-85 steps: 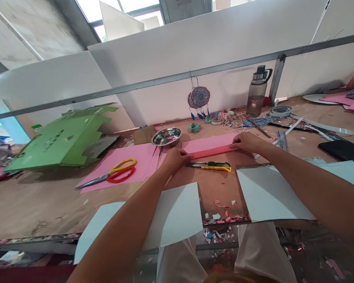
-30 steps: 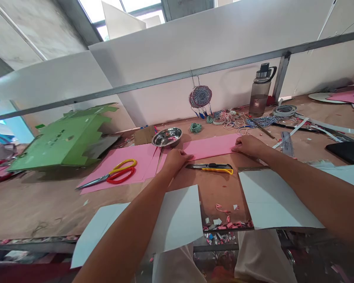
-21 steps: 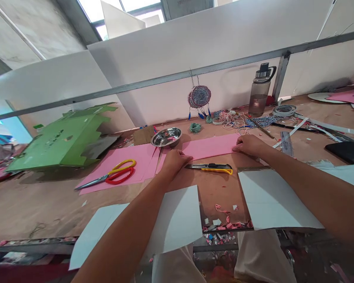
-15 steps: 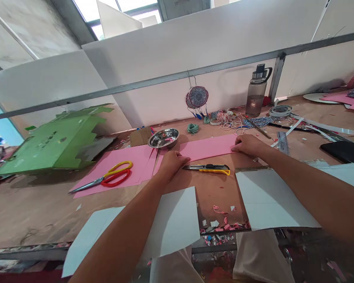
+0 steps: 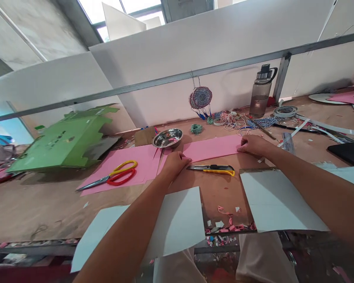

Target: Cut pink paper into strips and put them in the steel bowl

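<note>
A pink paper sheet (image 5: 212, 147) lies flat on the brown table. My left hand (image 5: 174, 165) rests on its near left corner with fingers curled down onto the paper. My right hand (image 5: 253, 144) presses its right end, fingers bent and together. A yellow utility knife (image 5: 212, 169) lies just in front of the sheet, between my two hands, touched by neither.
Scissors (image 5: 112, 177) with yellow and red handles lie on more pink sheets (image 5: 135, 161) at left. A steel bowl (image 5: 167, 137), a green cardboard box (image 5: 61, 141), a water bottle (image 5: 261, 92), cords, rings and a ruler (image 5: 287, 141) sit behind. White sheets (image 5: 277, 200) lie near me.
The raised folded flap along the pink sheet's near edge has been laid down flat. My hands stay at its two ends, the right one shifted slightly right.
</note>
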Demonstrator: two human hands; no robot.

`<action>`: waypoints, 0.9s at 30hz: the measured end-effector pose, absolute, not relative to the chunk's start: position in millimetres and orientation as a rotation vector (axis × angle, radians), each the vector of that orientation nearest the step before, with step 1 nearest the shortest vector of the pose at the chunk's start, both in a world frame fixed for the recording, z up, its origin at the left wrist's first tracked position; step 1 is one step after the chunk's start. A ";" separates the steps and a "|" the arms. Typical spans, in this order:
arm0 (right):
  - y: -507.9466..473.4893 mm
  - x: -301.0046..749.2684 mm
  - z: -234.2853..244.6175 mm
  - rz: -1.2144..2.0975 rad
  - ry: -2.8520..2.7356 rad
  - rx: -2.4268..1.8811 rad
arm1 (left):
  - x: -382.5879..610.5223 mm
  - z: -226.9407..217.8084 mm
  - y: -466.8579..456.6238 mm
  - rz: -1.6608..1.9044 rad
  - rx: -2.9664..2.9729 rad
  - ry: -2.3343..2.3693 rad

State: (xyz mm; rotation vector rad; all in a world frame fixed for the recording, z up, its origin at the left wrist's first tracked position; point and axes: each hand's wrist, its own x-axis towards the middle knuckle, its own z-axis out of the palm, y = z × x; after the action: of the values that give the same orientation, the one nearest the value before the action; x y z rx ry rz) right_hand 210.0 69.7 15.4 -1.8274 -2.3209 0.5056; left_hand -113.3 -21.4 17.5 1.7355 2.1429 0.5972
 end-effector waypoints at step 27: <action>71.7 219.8 17.5 0.155 -2.436 -1.661 | -65.9 47.3 -7.9 -0.309 2.977 1.260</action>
State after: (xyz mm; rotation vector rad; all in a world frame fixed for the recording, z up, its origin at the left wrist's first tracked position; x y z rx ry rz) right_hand 219.8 71.7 17.5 -1.6612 -2.4365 0.1547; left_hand -65.9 -7.9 47.3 2.9765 1.2598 -0.3089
